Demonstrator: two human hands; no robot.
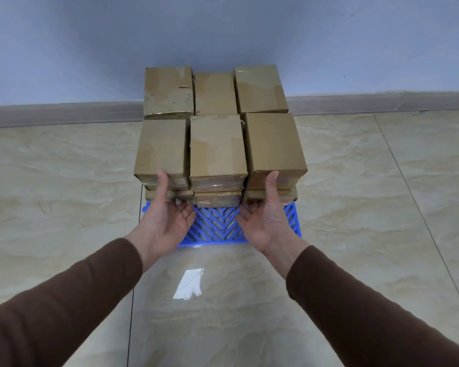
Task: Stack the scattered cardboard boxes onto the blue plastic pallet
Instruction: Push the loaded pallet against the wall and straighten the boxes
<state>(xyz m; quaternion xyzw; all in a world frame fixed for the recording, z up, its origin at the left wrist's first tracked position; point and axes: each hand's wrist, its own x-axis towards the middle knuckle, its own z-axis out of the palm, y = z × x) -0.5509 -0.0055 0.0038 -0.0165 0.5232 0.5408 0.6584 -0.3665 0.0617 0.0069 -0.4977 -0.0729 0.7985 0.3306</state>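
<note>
Flanking stacked boxes (217, 147) | pallet (217, 226) | wall (223, 30) behind

Left hand (164, 221), right hand (265, 221) palms up, fingers relaxed, thumbs raised.

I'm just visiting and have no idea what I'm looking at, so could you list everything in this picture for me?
cardboard boxes: six tops showing in two rows of three, more layers beneath, brown; stacked on the pallet against the wall.
blue plastic pallet: one, blue lattice; on the floor under the boxes, its near strip bare.
floor: beige glossy tiles, a window glare near the person.
wall: pale blue-grey, behind the stack.
skirting board: one grey strip along the wall's foot.
sleeves: two, brown.
left hand: open, palm up, thumb against the front left boxes.
right hand: open, palm up, thumb against the front right boxes.
</note>
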